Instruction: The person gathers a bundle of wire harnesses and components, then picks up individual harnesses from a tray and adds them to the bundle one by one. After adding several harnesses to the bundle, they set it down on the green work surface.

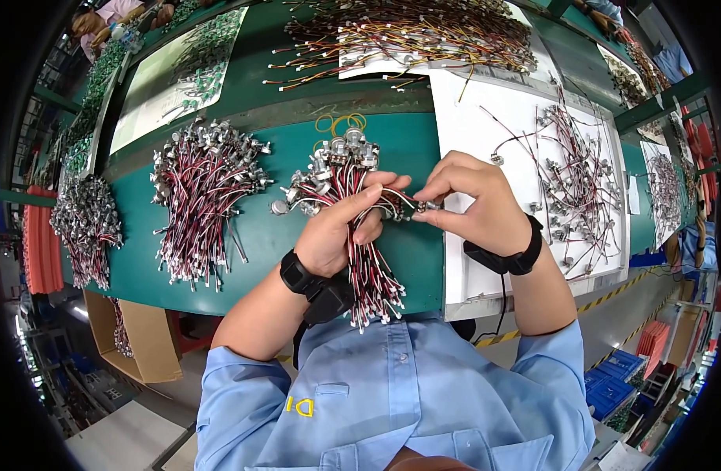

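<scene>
My left hand [338,228] is closed round a bundle of wired potentiometers [370,282]. Their silver metal bodies [353,149] cluster beyond the hand, while red, black and white wires with small white plugs hang toward my body. To its right, my right hand [477,196] pinches a single wired potentiometer [427,207] between thumb and fingertips. Its wires appear to run toward the left hand, though the fingers partly cover them. Just past the bundle lie several thin yellow rubber bands [324,123] on the green bench mat [282,259].
Two more piles of wired potentiometers, a larger one [207,196] and another [86,228], lie to the left. A white board [486,259] at right carries loose wired potentiometers [572,188]. Yellow, red and black cables [423,39] cover the far shelf. A cardboard box [152,345] stands below the bench.
</scene>
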Demonstrator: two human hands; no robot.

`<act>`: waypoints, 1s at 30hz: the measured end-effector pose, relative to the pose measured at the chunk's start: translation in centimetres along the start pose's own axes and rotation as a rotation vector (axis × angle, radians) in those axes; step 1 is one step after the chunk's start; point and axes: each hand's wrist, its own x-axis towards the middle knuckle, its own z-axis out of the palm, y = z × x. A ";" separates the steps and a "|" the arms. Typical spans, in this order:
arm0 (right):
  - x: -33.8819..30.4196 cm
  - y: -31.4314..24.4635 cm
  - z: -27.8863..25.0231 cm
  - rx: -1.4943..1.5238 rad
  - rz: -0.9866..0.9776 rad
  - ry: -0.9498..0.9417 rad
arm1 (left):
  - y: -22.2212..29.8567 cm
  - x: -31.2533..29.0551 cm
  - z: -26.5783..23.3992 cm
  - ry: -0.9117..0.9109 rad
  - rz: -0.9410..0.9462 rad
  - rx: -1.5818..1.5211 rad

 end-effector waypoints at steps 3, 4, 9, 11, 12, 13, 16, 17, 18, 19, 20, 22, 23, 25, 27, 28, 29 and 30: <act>-0.1 -0.4 -0.3 -0.053 0.110 -0.111 | 0.0 0.0 0.1 0.092 0.005 -0.054; -0.1 -0.3 -0.5 -0.102 0.172 -0.235 | -0.2 0.0 -0.3 0.019 -0.003 -0.079; 0.2 -0.7 -0.2 -0.053 0.229 -0.087 | -0.5 0.1 -1.4 -0.165 -0.093 -0.108; 0.5 -0.9 0.6 0.021 0.194 0.113 | -0.8 0.1 -1.4 -0.183 -0.133 -0.098; 0.5 -0.8 1.4 0.048 0.154 0.148 | -1.0 0.1 -1.4 -0.197 -0.151 -0.063; 0.5 -0.7 2.1 0.074 0.114 0.185 | -1.2 0.0 -1.3 -0.213 -0.170 -0.027; -0.1 -0.1 2.2 0.100 0.090 0.208 | -1.1 0.0 -0.5 -0.188 -0.171 0.021; -0.3 0.1 2.0 0.101 0.103 0.192 | -0.8 -0.1 0.0 -0.145 -0.149 0.036; -0.4 0.3 1.9 0.104 0.114 0.172 | -0.7 -0.2 0.2 -0.099 -0.123 0.050; -0.4 0.3 1.9 0.106 0.114 0.170 | -0.7 -0.2 0.1 -0.096 -0.122 0.049; -0.3 0.4 1.9 0.156 0.122 0.168 | -0.6 -0.2 -0.2 -0.084 -0.105 0.060; -0.2 0.5 1.9 0.257 0.139 0.163 | -0.4 -0.1 -0.6 -0.059 -0.069 0.082; -0.1 0.4 1.9 0.258 0.139 0.160 | -0.4 -0.2 -0.6 -0.057 -0.068 0.080; 0.1 0.1 2.0 0.237 0.109 0.186 | -0.4 -0.4 -0.4 -0.052 -0.030 0.018; 0.1 0.2 1.9 0.227 0.095 0.197 | -0.5 -0.4 -0.5 -0.049 -0.010 -0.016; 0.1 0.3 1.7 0.178 0.059 0.183 | -0.5 -0.3 -0.8 -0.067 -0.022 -0.013; 0.1 0.4 1.5 0.129 0.023 0.170 | -0.5 -0.2 -1.1 -0.085 -0.034 -0.009; 0.1 0.4 1.4 0.080 -0.013 0.157 | -0.5 -0.2 -1.2 -0.104 -0.046 -0.006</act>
